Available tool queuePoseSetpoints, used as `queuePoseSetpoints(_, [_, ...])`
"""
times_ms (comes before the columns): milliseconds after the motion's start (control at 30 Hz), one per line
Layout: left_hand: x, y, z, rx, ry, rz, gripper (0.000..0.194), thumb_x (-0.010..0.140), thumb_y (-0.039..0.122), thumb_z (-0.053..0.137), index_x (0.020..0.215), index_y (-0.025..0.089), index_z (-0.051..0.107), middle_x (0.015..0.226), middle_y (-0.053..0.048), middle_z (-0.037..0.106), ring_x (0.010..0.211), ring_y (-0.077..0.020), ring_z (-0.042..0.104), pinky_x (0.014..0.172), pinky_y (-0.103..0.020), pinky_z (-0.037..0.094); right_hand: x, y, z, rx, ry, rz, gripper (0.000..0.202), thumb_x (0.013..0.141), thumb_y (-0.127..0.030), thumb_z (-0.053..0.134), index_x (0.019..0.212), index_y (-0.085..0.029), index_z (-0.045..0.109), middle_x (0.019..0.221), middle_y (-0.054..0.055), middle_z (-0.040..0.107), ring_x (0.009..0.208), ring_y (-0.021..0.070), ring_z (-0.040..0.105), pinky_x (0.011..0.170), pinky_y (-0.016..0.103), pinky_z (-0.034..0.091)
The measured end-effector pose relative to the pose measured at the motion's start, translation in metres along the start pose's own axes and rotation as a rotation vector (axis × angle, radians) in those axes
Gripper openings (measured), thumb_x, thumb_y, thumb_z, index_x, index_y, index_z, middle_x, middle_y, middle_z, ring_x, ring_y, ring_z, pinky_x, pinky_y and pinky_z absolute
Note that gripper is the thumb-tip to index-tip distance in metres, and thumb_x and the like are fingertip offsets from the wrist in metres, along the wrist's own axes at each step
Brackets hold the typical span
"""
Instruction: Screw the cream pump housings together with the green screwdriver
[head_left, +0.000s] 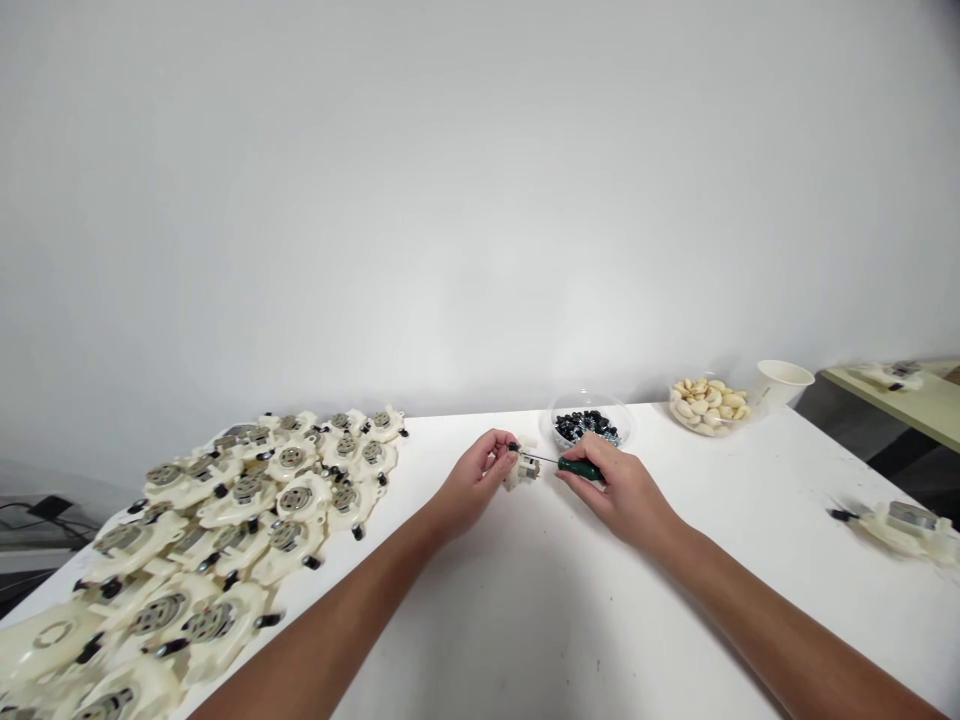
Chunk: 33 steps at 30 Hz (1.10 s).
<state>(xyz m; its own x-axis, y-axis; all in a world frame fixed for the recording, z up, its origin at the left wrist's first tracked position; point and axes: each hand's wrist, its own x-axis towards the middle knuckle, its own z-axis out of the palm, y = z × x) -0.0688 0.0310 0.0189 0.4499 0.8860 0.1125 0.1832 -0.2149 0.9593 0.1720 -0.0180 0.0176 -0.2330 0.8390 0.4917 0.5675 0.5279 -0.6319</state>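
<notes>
L hand [476, 478] clamped on whitish motor unit [528, 467]; R hand [621, 485] gripping grn screwdriver [580, 469], shaft twd unit. Wht cup [780, 386] w/ faint mark, too sm. to read.

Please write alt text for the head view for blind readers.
The right hand points a green-handled screwdriver at a cream part in the left hand, over a white table. Cream assemblies crowd the left; a bowl of black parts, a bowl of cream pieces and a cup stand farther back.
</notes>
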Motion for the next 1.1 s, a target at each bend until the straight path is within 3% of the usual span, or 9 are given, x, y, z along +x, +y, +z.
queuePoseSetpoints(500, [-0.0009, 0.0041, 0.0004, 0.041, 0.009, 0.038, 0.026, 0.100, 0.046, 0.055, 0.106, 0.022, 0.059, 0.079, 0.002, 0.044, 0.071, -0.0142, 0.042, 0.068, -0.025, 0.039, -0.0010, 0.0002, -0.0024, -0.034, 0.000, -0.028, 0.013, 0.100, -0.034, 0.063, 0.104, -0.023, 0.068, 0.087, 0.004, 0.068, 0.071, 0.0180, 0.060, 0.060, 0.029, 0.044])
queuePoseSetpoints(767, [-0.0018, 0.0078, 0.0000, 0.072, -0.019, 0.063, 0.026, 0.101, 0.047, 0.054, 0.104, 0.021, 0.060, 0.080, 0.001, 0.047, 0.073, -0.0152, 0.045, 0.069, -0.026, 0.040, -0.0009, -0.0047, -0.0013, -0.058, -0.067, 0.090, 0.029, 0.101, -0.044, 0.057, 0.081, -0.024, 0.057, 0.065, -0.002, 0.060, 0.056, 0.0156, 0.051, 0.054, 0.028, 0.038])
queuePoseSetpoints(933, [-0.0009, 0.0074, 0.0000, 0.088, -0.022, 0.068, 0.025, 0.100, 0.045, 0.054, 0.103, 0.021, 0.060, 0.080, 0.001, 0.050, 0.074, -0.0155, 0.048, 0.071, -0.026, 0.041, -0.0008, -0.0051, 0.0002, 0.026, -0.060, 0.116, 0.016, 0.095, -0.037, 0.065, 0.099, -0.025, 0.054, 0.080, -0.002, 0.066, 0.064, 0.0160, 0.057, 0.059, 0.026, 0.043])
queuePoseSetpoints(1100, [0.0000, 0.0017, 0.0000, 0.075, 0.000, 0.036, 0.023, 0.101, 0.043, 0.054, 0.106, 0.022, 0.059, 0.081, 0.001, 0.049, 0.075, -0.0153, 0.050, 0.070, -0.026, 0.042, -0.0001, -0.0019, -0.0002, 0.028, -0.037, 0.083, 0.017, 0.096, -0.032, 0.065, 0.089, -0.025, 0.051, 0.081, -0.002, 0.064, 0.069, 0.0161, 0.058, 0.061, 0.026, 0.042])
